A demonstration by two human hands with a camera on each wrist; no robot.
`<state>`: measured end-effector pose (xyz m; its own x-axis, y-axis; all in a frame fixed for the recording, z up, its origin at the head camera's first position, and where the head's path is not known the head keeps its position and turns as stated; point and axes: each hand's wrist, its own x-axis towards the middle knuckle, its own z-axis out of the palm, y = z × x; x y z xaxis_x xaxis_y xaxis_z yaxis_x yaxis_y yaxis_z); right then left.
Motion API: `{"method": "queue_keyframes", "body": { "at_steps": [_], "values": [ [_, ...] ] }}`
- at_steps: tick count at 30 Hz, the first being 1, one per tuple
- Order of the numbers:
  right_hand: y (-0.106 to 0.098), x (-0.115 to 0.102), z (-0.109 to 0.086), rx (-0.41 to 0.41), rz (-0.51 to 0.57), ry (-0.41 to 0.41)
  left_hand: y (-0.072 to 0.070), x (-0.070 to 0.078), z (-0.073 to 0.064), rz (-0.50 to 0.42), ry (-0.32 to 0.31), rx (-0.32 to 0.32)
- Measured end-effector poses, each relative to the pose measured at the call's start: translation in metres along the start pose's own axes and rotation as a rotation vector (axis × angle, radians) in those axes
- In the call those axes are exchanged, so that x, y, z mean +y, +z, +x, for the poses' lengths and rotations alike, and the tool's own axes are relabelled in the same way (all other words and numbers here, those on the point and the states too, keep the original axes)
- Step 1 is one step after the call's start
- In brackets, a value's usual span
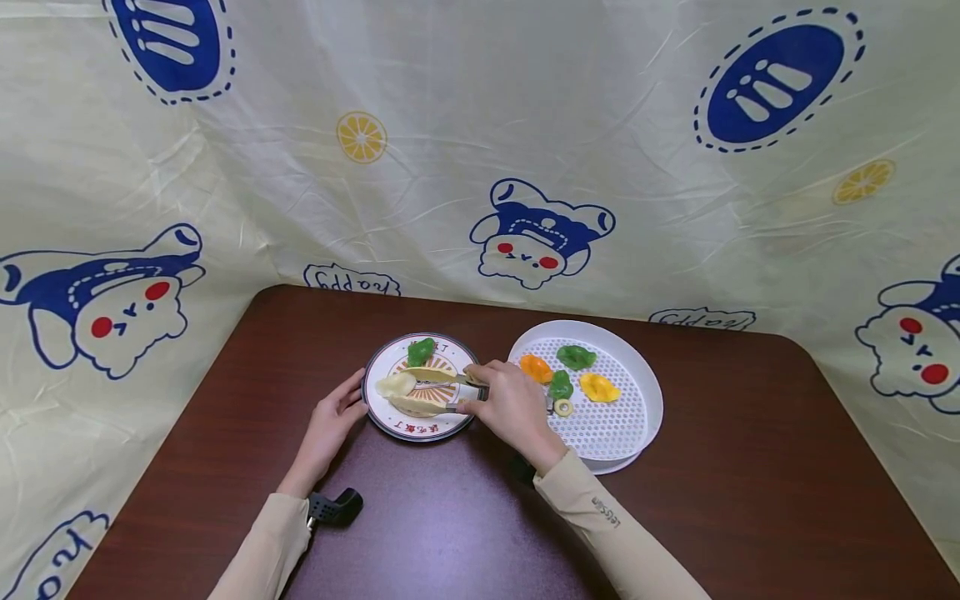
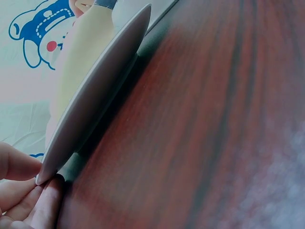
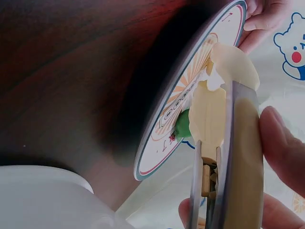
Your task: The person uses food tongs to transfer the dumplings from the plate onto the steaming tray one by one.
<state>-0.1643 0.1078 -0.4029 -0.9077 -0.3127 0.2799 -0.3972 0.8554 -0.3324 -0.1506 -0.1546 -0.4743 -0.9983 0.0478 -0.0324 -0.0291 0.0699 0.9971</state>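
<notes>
Big cartoon-print sheet behind everything, then a dark wood-look table. Near its far edge, a bit right of middle: a round white perforated tray. Just left of that, also near the far edge: a round plate with a dark blue rim. Pinched at the plate's left edge by the left hand, thumb above, fingers below.

In the right hand: a pair of tongs with cream tips, gripped between thumb and fingers, arms spread, reaching over the plate's right edge. Right by the tips, toward the plate's left edge: a pale cream dumpling. Can't tell about actual contact there, so not calling it clamped. Near the plate's far edge: a green dumpling. On the tray's far half: orange dumpling by the left edge, yellow dumpling further right, plus two more green ones.

Handling-wise, would guess light, soft and kinda slick for the cream one. Probably easy to squash, so best to hold it gently round the fat middle. Plate: probably stiff and smooth, best held by the rim. Tongs: likely light and springy, best gripped partway down both arms.
</notes>
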Motion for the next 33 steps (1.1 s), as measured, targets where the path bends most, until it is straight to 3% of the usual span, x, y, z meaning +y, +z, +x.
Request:
{"method": "queue_keyframes", "body": {
  "at_steps": [11, 22, 33],
  "values": [
    [-0.005, 0.000, -0.005, 0.046, -0.024, 0.009, 0.000, 0.000, 0.000, 0.010, -0.006, -0.001],
    [-0.028, 0.006, -0.016, 0.095, 0.038, 0.004, 0.001, 0.001, 0.000, 0.017, -0.017, 0.000],
    [-0.048, 0.025, -0.035, 0.123, 0.076, 0.078, 0.001, 0.000, -0.001, 0.031, -0.015, 0.006]
  ]
}}
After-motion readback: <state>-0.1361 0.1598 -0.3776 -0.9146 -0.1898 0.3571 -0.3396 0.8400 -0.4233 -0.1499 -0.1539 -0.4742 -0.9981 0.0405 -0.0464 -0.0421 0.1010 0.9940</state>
